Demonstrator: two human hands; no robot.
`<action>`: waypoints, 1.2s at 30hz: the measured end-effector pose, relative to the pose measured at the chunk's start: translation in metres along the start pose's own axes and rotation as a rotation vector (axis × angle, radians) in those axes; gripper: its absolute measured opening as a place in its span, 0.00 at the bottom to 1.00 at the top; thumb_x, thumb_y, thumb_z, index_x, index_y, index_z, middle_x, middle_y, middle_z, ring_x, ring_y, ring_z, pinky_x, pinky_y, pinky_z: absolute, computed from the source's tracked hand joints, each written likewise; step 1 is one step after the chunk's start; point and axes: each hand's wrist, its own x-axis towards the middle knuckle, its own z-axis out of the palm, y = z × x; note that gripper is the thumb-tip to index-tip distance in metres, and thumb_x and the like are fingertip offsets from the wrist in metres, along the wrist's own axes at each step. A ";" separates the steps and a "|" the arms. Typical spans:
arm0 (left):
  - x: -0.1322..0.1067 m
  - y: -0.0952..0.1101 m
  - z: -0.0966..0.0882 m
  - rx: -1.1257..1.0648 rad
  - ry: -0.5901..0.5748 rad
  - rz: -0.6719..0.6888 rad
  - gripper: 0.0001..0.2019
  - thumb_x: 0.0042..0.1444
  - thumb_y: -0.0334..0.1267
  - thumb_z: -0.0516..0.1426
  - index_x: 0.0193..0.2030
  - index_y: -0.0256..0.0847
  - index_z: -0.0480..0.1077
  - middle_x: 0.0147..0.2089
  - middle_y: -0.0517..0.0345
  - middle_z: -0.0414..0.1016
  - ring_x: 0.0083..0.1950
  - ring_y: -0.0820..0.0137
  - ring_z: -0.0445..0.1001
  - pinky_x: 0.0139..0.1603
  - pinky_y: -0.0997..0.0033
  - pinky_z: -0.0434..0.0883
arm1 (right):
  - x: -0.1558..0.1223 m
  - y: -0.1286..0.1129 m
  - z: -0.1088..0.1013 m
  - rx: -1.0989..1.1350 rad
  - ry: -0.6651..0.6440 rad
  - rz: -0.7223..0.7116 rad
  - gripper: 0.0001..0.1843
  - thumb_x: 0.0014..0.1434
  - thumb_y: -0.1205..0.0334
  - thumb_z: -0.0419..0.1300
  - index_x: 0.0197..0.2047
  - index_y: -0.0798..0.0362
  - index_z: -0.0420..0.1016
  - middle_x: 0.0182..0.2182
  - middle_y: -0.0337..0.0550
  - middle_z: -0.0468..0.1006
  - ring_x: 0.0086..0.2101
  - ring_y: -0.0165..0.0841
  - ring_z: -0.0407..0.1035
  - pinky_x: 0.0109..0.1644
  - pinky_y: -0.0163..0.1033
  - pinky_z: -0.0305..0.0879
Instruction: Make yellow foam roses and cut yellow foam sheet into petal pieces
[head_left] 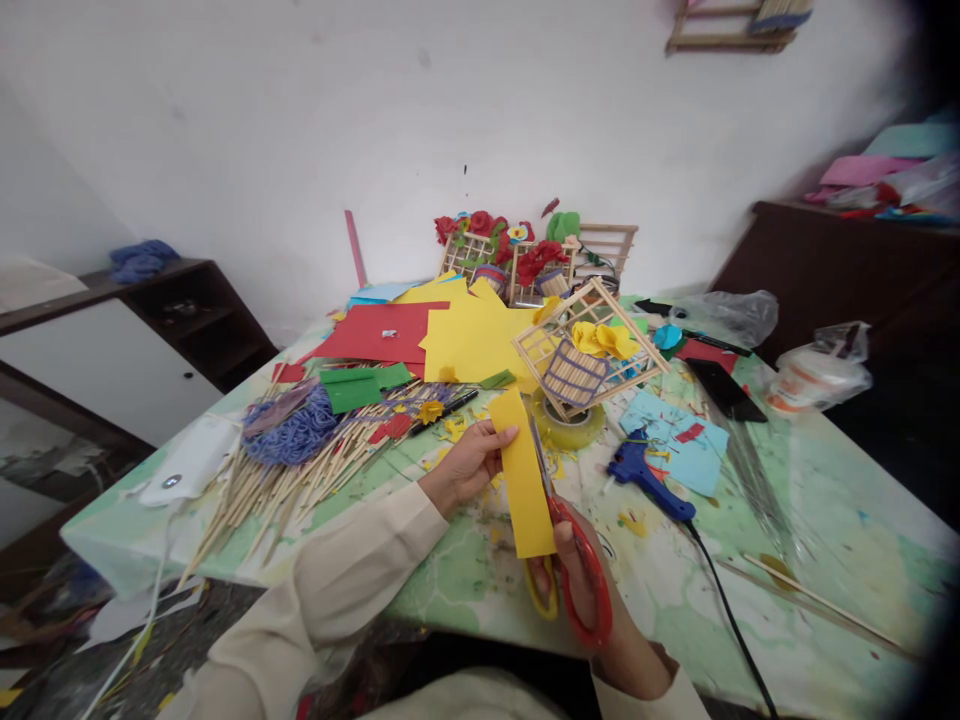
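Note:
My left hand (466, 465) pinches the left edge of a yellow paper strip (521, 475), thumb on top, above the table's near edge. My right hand (592, 600) is closed through the red and yellow handles of a pair of scissors (570, 560). The scissor blades run up along the strip's right edge. Both forearms wear cream sleeves.
The table (787, 520) carries red paper (375, 332) and yellow paper (472, 340), a pile of wooden sticks (300, 475), blue yarn (296, 432), a blue glue gun (649, 480), a tape roll (568, 422), a stick frame with yellow flowers (589, 345), a black phone (724, 390) and plastic bags (814, 375).

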 end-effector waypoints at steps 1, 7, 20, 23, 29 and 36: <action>0.000 0.001 0.000 -0.009 0.002 -0.003 0.12 0.41 0.33 0.66 0.35 0.32 0.74 0.31 0.55 0.77 0.29 0.73 0.74 0.34 0.73 0.71 | 0.000 0.001 0.000 0.004 -0.007 0.004 0.27 0.56 0.34 0.46 0.32 0.52 0.63 0.16 0.32 0.61 0.14 0.22 0.54 0.15 0.29 0.51; 0.001 0.001 0.000 -0.029 0.018 0.023 0.12 0.40 0.34 0.67 0.33 0.32 0.74 0.30 0.56 0.77 0.28 0.74 0.73 0.33 0.75 0.70 | -0.003 0.006 -0.001 0.058 -0.025 0.044 0.27 0.55 0.33 0.48 0.32 0.52 0.63 0.18 0.32 0.61 0.13 0.22 0.54 0.14 0.29 0.52; -0.005 -0.006 0.000 0.106 -0.142 -0.065 0.15 0.38 0.39 0.69 0.29 0.30 0.74 0.26 0.54 0.76 0.25 0.74 0.72 0.30 0.75 0.70 | 0.003 0.005 -0.005 0.042 0.068 -0.031 0.28 0.56 0.36 0.49 0.45 0.50 0.69 0.27 0.42 0.70 0.24 0.30 0.64 0.25 0.34 0.64; -0.004 -0.006 -0.001 0.107 -0.144 -0.066 0.15 0.38 0.39 0.68 0.29 0.30 0.74 0.26 0.54 0.76 0.26 0.74 0.73 0.31 0.75 0.70 | 0.004 0.007 -0.008 -0.001 0.054 -0.024 0.29 0.56 0.36 0.48 0.45 0.51 0.70 0.27 0.43 0.71 0.24 0.31 0.65 0.26 0.36 0.65; -0.004 -0.005 0.000 0.101 -0.124 -0.068 0.15 0.38 0.39 0.69 0.29 0.30 0.74 0.26 0.54 0.75 0.25 0.75 0.72 0.31 0.75 0.69 | 0.005 0.001 -0.005 -0.073 0.053 0.019 0.30 0.54 0.31 0.46 0.31 0.52 0.67 0.18 0.36 0.64 0.15 0.26 0.55 0.15 0.31 0.53; -0.005 -0.005 0.000 0.137 -0.122 -0.072 0.16 0.37 0.41 0.69 0.29 0.30 0.74 0.26 0.54 0.75 0.26 0.74 0.71 0.32 0.74 0.68 | 0.006 -0.003 -0.003 -0.052 0.079 0.053 0.30 0.51 0.29 0.48 0.34 0.51 0.64 0.16 0.31 0.58 0.13 0.24 0.52 0.12 0.30 0.50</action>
